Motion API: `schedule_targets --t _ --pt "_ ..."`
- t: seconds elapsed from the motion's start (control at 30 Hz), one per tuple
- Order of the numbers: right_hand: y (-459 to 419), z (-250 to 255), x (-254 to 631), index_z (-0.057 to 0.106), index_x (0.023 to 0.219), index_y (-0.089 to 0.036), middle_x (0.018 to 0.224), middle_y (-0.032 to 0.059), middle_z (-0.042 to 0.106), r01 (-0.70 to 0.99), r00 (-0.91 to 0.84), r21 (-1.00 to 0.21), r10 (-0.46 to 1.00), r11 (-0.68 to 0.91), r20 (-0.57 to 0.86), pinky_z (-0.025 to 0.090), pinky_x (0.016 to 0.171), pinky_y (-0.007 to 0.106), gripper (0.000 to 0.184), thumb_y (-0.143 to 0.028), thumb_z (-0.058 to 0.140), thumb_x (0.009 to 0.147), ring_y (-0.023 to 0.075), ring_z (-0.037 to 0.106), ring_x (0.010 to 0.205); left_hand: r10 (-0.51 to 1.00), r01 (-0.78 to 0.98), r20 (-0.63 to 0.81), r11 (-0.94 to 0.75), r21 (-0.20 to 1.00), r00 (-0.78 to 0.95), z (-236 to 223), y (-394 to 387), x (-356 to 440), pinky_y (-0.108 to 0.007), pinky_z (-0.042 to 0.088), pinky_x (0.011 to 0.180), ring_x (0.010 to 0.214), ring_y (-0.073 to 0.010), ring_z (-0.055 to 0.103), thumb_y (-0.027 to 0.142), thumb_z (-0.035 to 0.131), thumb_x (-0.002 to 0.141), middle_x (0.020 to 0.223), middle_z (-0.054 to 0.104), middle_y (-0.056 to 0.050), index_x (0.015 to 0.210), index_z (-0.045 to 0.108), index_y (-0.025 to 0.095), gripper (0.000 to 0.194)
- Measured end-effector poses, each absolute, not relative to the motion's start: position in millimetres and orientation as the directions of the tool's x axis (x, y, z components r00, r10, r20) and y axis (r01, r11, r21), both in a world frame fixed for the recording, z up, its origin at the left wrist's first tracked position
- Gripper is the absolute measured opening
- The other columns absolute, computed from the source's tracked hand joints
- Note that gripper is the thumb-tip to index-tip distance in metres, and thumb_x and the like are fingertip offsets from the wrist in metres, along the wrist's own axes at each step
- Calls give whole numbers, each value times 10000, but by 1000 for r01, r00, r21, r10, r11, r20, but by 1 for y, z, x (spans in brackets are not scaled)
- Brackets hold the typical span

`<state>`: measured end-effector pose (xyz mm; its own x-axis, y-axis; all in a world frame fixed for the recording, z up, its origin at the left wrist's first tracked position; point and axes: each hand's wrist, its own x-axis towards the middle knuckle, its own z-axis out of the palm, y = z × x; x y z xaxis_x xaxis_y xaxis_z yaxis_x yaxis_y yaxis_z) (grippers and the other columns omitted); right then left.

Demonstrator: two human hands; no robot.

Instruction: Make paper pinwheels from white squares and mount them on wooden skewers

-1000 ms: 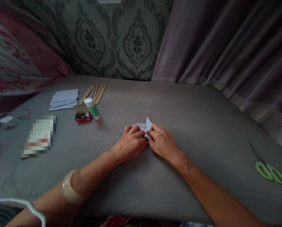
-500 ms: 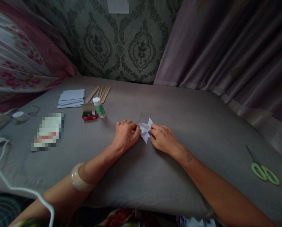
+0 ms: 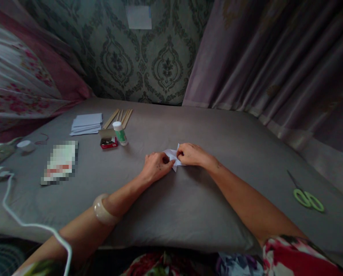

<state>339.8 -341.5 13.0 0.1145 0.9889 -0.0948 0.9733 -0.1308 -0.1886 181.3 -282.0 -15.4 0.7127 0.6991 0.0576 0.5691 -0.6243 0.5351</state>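
A small piece of folded white paper [image 3: 172, 155] with pointed corners, like a paper pinwheel, lies between my hands on the grey cloth. My left hand [image 3: 157, 165] pinches its left side, thumb towards the paper's near edge. From the far right, my right hand [image 3: 192, 154] grips the paper with bent fingers and covers part of it. One tip stands up at the back beside the right fingers, and another points towards me. The fingertips hide some of the folds.
Left of my hands stand a white-and-green bottle [image 3: 120, 134] and an opened small red box [image 3: 108, 142]. Behind them lie wooden sticks [image 3: 127, 118] and a white paper stack [image 3: 86, 123]. Green-handled scissors [image 3: 307, 197] lie at right. A white cable [image 3: 39, 227] crosses my left forearm.
My right hand has shifted to the paper's far right side, its wrist raised, and now covers more of it. My left thumb reaches further over the near edge. The view has tilted up slightly.
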Motion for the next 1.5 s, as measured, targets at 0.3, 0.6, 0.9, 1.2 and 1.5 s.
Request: schedule_targets --t 0.3,0.6,0.9,1.2,1.5 --pt "-369 -3 378 747 862 -169 794 41 712 760 258 -642 955 -106 147 436 610 230 293 -178 493 718 125 581 633 755 616 -7 -530 582 656 -12 -281 184 -325 467 764 840 -238 659 331 557 773 860 727 -86 820 717 169 232" --pt "-396 -42 390 667 954 -155 842 58 650 701 465 -712 777 -31 424 485 616 277 304 -189 506 699 115 535 579 761 517 51 -487 704 646 -18 -263 182 -278 467 694 768 -196 643 363 532 787 828 722 -67 847 713 168 273" --pt "-401 -35 367 544 1167 -209 908 52 601 898 177 -425 793 111 582 496 656 275 377 -114 503 804 148 583 707 693 410 110 -539 736 713 -18 -254 180 -270 474 676 731 -177 630 410 500 805 835 714 -62 925 695 146 350" --pt "-404 -32 358 664 910 -200 879 54 644 970 -50 -170 828 173 558 468 752 276 171 -156 501 886 158 600 794 669 379 137 -564 734 731 -19 -251 182 -276 491 725 780 -186 628 373 474 807 888 718 -65 947 687 155 336" --pt "-406 -28 344 662 838 -196 840 53 635 992 -84 -56 910 116 405 398 706 288 156 -211 518 894 158 569 741 662 364 130 -553 750 739 -21 -249 193 -289 497 835 885 -179 653 269 488 824 989 718 -69 1054 669 168 309"
